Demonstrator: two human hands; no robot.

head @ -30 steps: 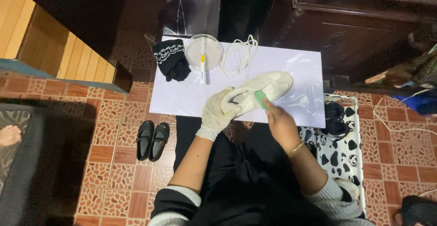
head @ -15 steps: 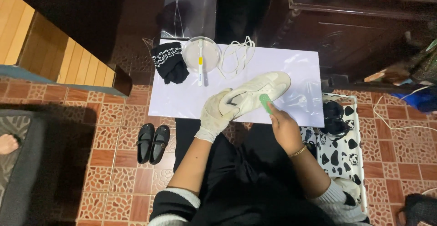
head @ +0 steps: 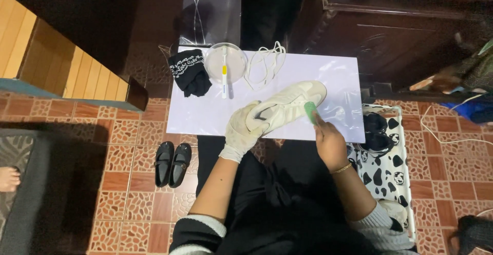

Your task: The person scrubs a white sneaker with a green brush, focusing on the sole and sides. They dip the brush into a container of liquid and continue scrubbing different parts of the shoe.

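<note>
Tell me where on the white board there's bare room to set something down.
The white board has bare room at its near left corner, below the black printed cloth and left of the gloved left hand. A smaller patch lies at the far right corner, beyond the white sneaker. The far edge is crowded: clear round bowl, toothbrush, white laces.

A bare foot (head: 8, 178) is cut off at left.

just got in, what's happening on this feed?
A seated person holds a white sneaker on a white board across their lap. The gloved left hand grips its heel end; the bare right hand presses a small green piece against the side near the toe. A bowl with a toothbrush, loose laces and a black cloth lie behind.
</note>
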